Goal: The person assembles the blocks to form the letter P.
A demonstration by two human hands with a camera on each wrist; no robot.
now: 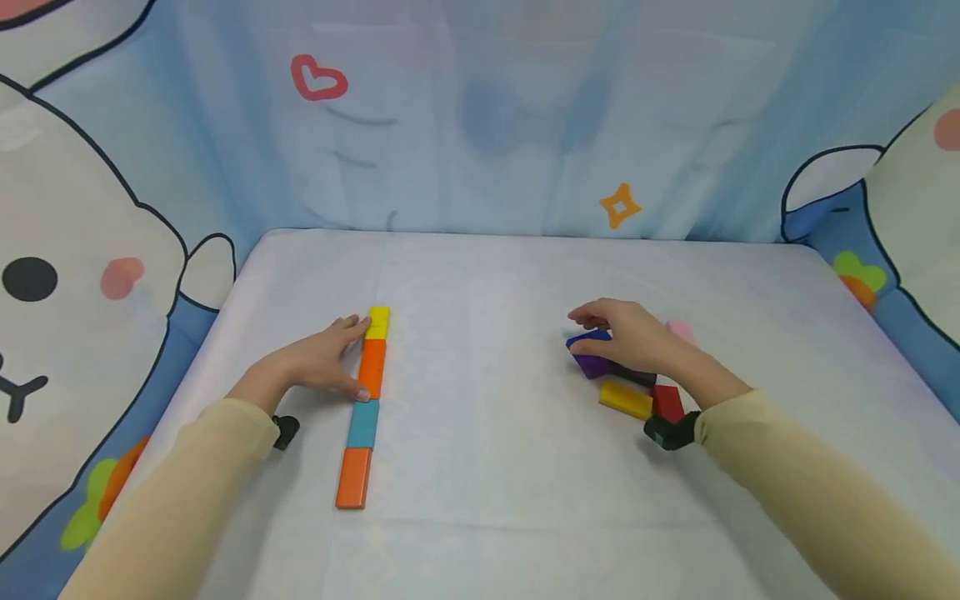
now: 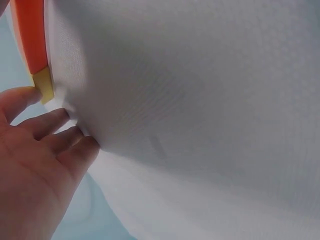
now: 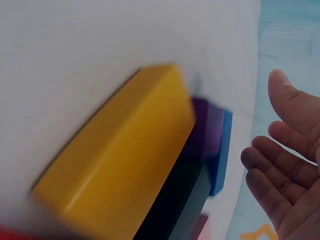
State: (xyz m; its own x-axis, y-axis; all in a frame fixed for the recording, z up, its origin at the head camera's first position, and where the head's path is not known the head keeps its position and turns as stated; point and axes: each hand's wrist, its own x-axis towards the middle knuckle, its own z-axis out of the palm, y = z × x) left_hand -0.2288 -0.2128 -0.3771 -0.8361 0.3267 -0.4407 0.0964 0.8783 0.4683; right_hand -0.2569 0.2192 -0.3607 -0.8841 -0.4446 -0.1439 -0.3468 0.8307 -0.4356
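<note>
Several blocks form a straight row in the head view: a yellow block (image 1: 377, 323), an orange block (image 1: 372, 368), a teal block (image 1: 363, 424) and a darker orange block (image 1: 353, 478). My left hand (image 1: 322, 358) spreads along the row's left side, index finger by the yellow block and thumb where orange meets teal. In the left wrist view, a fingertip touches the yellow block (image 2: 43, 85). My right hand (image 1: 633, 335) hovers with parted fingers over a blue block (image 1: 585, 338) and a purple block (image 1: 592, 367). Its palm looks bare in the right wrist view.
Beside the purple block lie a black block (image 1: 634, 376), a golden-yellow block (image 1: 626, 401), a red block (image 1: 667, 403) and a pink block (image 1: 681, 332), partly behind the right arm. A white cloth (image 1: 480, 467) covers the table; a printed blue curtain (image 1: 480, 117) hangs behind.
</note>
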